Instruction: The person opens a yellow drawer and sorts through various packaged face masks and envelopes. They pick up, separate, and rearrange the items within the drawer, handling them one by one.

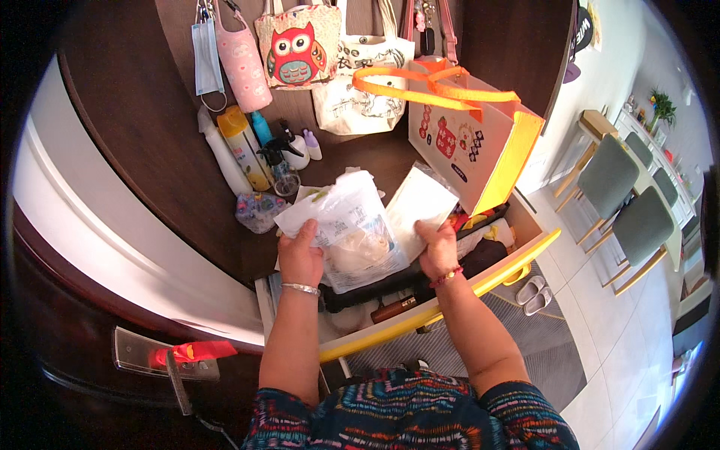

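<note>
My left hand grips the edge of a white plastic packet with a clear lower part, through which something pale shows. In my right hand is a flat white packet, pinched between thumb and fingers. Both packets are held above an open drawer with a yellow front edge. Inside the drawer lie a brown cylindrical object and dark cloth-like items. What the packets contain cannot be made out clearly.
A paper gift bag with orange handles stands at the right of the shelf. Spray bottles and an aerosol can stand at the left, beside a patterned pouch. Tote bags hang behind. A door handle juts out at lower left.
</note>
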Demonstrator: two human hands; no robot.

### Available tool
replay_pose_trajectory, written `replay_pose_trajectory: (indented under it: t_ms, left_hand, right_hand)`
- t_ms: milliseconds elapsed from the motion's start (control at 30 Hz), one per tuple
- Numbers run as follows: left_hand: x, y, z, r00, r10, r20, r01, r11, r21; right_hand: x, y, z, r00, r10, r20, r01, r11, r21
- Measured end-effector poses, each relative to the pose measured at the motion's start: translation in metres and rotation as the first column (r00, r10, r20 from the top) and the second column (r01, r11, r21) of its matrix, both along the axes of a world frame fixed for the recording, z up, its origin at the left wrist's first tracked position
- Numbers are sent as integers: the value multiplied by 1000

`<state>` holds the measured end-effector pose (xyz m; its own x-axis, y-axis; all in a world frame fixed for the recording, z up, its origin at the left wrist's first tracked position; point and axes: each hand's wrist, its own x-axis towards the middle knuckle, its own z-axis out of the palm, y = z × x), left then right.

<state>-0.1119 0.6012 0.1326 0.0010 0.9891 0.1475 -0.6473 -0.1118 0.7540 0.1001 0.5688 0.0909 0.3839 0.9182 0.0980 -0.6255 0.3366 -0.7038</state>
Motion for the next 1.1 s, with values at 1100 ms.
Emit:
replay_pose_trajectory:
  t_ms: [1100]
  left_hand:
    - [-105, -21, 41, 765, 109, -635, -38, 991, 125]
  right_hand:
    - [52, -32, -14, 985, 86, -151, -124, 957, -263]
